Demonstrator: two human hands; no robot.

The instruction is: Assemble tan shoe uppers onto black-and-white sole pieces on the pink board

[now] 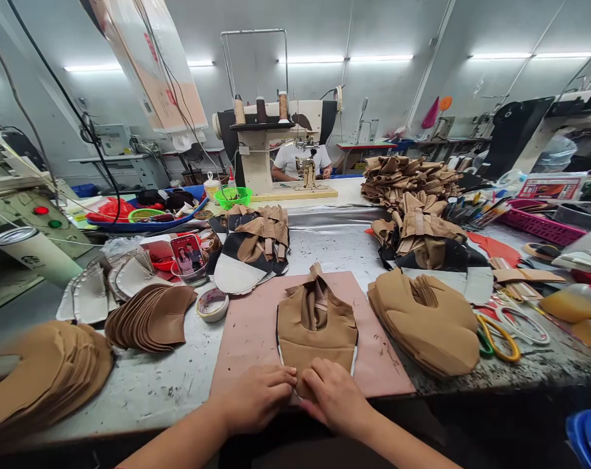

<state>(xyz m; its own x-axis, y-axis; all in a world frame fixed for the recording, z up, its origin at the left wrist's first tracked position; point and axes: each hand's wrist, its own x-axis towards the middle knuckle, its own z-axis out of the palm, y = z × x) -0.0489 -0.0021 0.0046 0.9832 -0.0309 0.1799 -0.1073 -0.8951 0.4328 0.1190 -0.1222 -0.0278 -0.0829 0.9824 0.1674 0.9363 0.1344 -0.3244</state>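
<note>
A tan shoe upper (319, 342) with a U-shaped opening and dark side edges lies on a pink board (247, 319) in front of me. My left hand (263, 394) has its fingers curled on the near left edge of the upper. Close beside it, my right hand (332, 391) is closed on the near edge, thumb low and fingers on top. The fingertips of both hands almost meet, and what lies under them is hidden. To the right sits a stack of tan cut pieces (422, 326).
Brown curved pieces (151, 316), a tape roll (212, 305) and tan pieces (46, 374) lie at left. Yellow-handled scissors (503, 339) rest at right. Behind are piled uppers (412, 179) and a sewing machine (276, 150); a person in a white shirt (288, 157) sits beyond.
</note>
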